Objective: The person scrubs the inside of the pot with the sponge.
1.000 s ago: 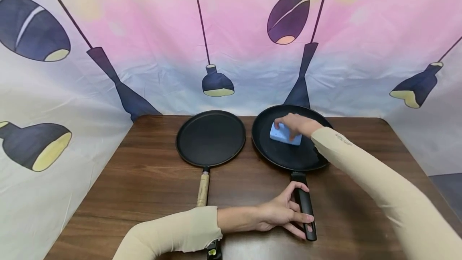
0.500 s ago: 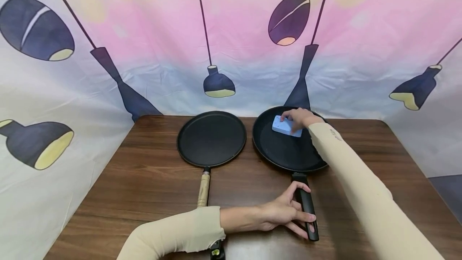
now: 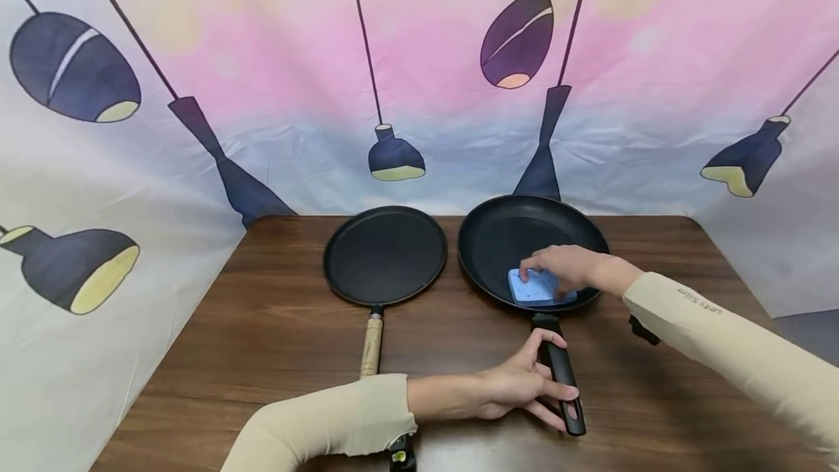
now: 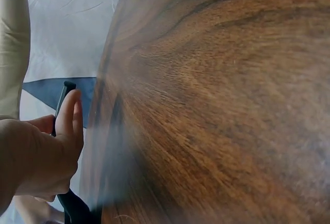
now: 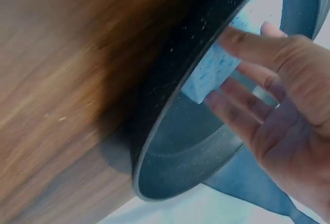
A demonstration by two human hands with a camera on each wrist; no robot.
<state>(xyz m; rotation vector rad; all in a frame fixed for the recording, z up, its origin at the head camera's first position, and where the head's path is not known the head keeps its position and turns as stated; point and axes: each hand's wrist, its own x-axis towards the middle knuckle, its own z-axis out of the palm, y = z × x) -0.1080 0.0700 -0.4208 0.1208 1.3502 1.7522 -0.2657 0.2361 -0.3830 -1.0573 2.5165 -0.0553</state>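
My right hand (image 3: 569,266) grips a light blue sponge (image 3: 534,288) against the near inner side of a deep black frying pan (image 3: 518,231). In the right wrist view, thumb and fingers hold the sponge (image 5: 211,72) by its edges, close to the pan's rim (image 5: 154,131). With my left hand (image 3: 518,388) I pinch the pan's black handle (image 3: 562,370) near its end, thumb on one side and fingers on the other. The left wrist view shows that hand (image 4: 46,152) around the handle (image 4: 75,206) from the side.
A flat black griddle pan (image 3: 385,257) with a wooden handle (image 3: 371,344) lies left of the frying pan; my left forearm covers that handle's lower end. Both pans sit toward the back of the brown wooden table (image 3: 262,297). Behind hangs a cloth backdrop (image 3: 295,93) printed with lamps.
My right hand has moved the sponge from the pan's middle up to its far part, then down to the near side. My left hand keeps its hold on the handle.
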